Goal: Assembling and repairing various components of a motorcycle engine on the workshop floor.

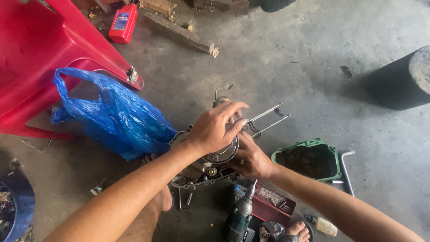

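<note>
A: Hands first. Left hand (215,127) lies palm-down on top of the engine crankcase (204,159), fingers spread and curled over its round cover, gripping it. Right hand (251,160) is tucked against the case's right side, partly hidden under the left; fingers look closed on the casting, exact grip can't be told.

B: Where does the case sit?

A: On the concrete floor (291,58), centre of view, just right of the blue plastic bag (118,118). Two long thin studs (268,120) stick out of it up and to the right.

B: Risks?

A: Probably the case tipping or sliding, since it rests on bare floor with only hand pressure holding it. Studs could bend if it rolls onto them. Cordless drill (239,215) and red parts box (273,204) lie close below, easy to knock.

B: Materials?

A: Case is dull grey cast metal, greasy, rounded. Studs are smooth bright steel. Bag is crinkly and glossy. Green-rimmed cover (309,157) at right is a shallow, dirty tray shape. Red plastic chair (40,58) is smooth. Floor is rough and stained.
</note>
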